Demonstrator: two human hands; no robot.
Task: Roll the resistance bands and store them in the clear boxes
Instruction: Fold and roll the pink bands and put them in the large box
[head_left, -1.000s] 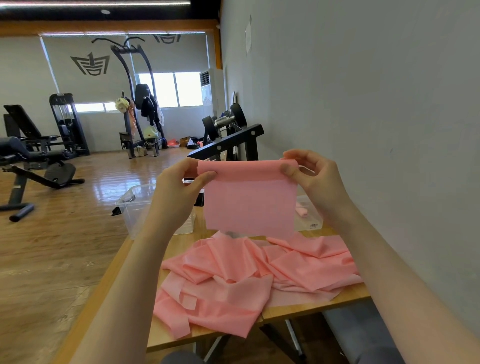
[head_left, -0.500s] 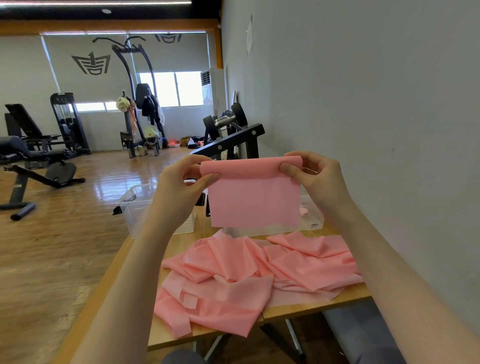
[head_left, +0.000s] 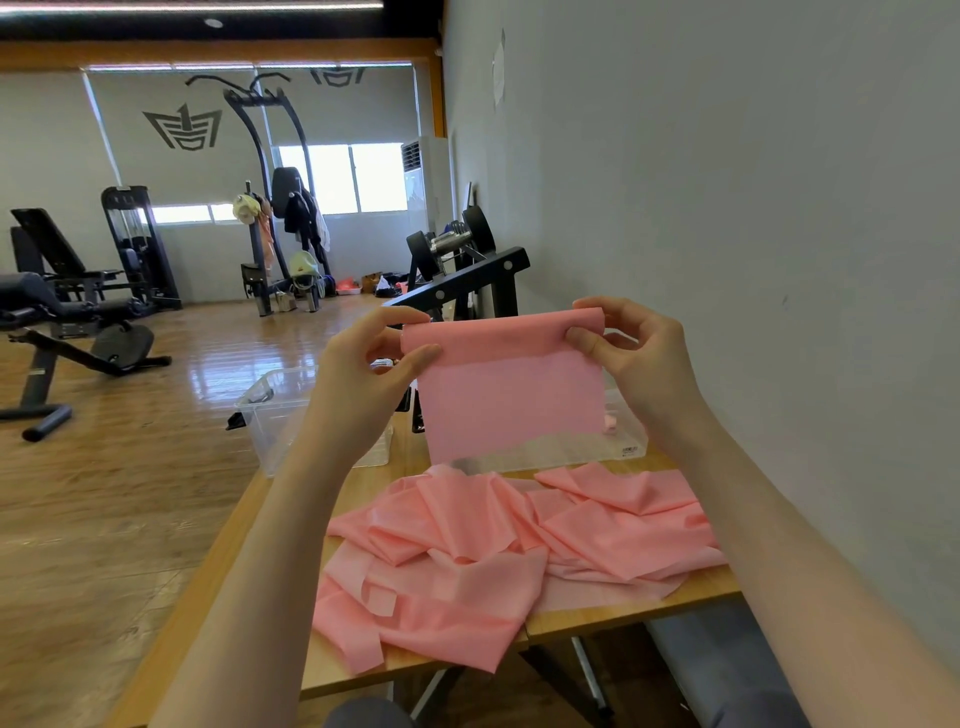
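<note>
I hold a pink resistance band (head_left: 511, 400) up in the air above the table. Its top edge is curled into a thin roll and the rest hangs down flat. My left hand (head_left: 363, 374) pinches the roll's left end, and my right hand (head_left: 631, 353) pinches its right end. Below lies a loose heap of pink bands (head_left: 498, 551) on the wooden table (head_left: 623, 618). Behind the held band stand two clear boxes: one at the left (head_left: 270, 415), and one at the right (head_left: 626, 441) with a small pink roll inside.
A grey wall runs close along the table's right side. A grey padded bench (head_left: 727, 670) sits below the table at the right. A black weight rack (head_left: 462, 275) stands behind the boxes. Gym machines fill the wooden floor at the left.
The rolled top edge has grown a little thicker and the hanging part shorter. Its lower end has lifted off the heap. Both hands stay at the roll's ends.
</note>
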